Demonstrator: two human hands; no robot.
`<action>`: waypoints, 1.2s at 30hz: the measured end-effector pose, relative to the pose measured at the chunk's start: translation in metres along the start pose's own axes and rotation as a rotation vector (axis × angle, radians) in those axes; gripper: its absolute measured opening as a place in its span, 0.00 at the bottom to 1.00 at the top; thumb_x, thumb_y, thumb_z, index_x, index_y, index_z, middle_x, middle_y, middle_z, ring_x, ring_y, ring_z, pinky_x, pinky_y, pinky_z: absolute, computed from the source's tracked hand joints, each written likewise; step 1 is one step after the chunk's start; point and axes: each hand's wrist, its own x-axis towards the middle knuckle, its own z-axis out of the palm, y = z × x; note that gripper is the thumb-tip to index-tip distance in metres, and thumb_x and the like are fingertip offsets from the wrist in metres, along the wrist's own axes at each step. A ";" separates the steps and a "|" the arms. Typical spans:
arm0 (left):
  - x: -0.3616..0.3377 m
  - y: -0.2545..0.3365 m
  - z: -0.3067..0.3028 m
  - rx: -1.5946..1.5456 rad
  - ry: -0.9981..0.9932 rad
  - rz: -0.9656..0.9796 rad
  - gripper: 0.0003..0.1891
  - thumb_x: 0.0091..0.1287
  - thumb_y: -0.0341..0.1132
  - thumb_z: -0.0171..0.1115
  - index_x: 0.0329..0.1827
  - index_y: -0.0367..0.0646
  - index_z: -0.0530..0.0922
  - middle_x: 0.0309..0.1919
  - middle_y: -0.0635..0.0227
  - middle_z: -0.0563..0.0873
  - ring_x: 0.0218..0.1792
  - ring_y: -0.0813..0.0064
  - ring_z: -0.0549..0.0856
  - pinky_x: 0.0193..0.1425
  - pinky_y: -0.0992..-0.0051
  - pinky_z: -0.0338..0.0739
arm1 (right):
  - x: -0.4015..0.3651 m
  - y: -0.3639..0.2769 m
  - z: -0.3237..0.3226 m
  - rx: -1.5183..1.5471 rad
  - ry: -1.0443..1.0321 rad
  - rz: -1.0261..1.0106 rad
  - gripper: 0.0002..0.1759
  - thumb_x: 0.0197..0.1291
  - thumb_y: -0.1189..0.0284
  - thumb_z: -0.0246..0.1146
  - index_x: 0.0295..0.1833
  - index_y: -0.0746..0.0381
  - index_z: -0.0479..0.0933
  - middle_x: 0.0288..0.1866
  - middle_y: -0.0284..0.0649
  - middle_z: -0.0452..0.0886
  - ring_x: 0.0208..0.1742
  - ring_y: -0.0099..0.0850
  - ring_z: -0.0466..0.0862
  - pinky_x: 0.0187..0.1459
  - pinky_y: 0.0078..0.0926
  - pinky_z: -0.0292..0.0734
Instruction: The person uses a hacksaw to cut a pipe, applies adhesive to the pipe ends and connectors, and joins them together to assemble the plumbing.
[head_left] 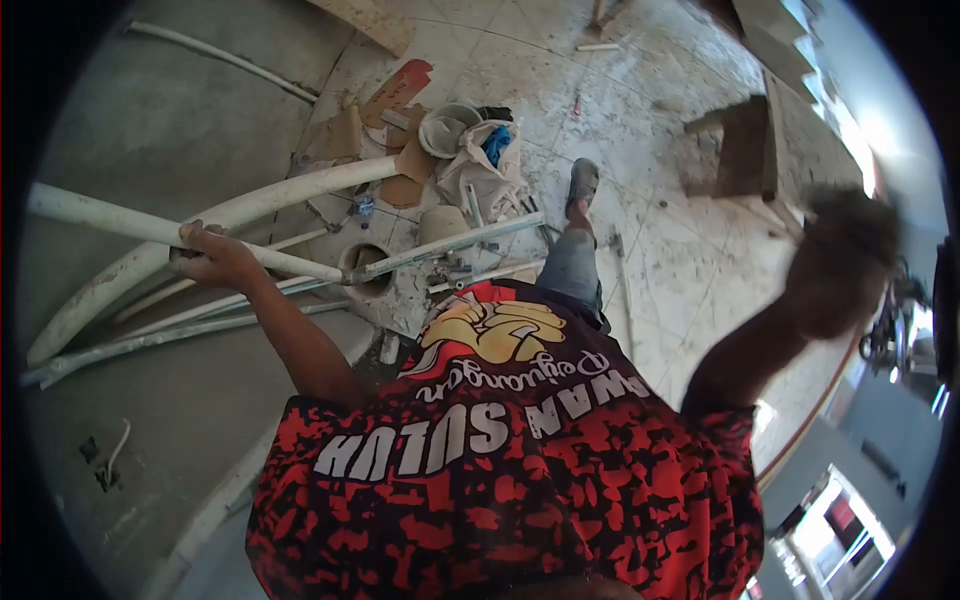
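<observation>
Step in hand (judged from the grip): steadying the white pipe (100,220), which crosses in front of the large curved pipe (290,190). The left hand (215,258) is closed around it. The right hand (840,262), raised far right of the curved pipe, is blurred, so its state cannot be told. Any next move calls for a firm left-hand hold.

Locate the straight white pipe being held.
Head view, left side: the white pipe is gripped by the left hand, crossing over the thick curved pipe.

A bucket (447,128) sits beside cardboard scraps (345,135) on tiled floor (690,260).
</observation>
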 end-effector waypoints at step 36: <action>-0.283 0.163 0.057 0.729 0.997 -0.120 0.20 0.71 0.41 0.49 0.53 0.30 0.66 0.35 0.56 0.75 0.35 0.64 0.75 0.40 0.68 0.71 | 0.460 0.267 -0.012 0.550 -0.607 -1.243 0.27 0.61 0.58 0.52 0.59 0.57 0.51 0.54 0.39 0.72 0.43 0.32 0.77 0.46 0.31 0.73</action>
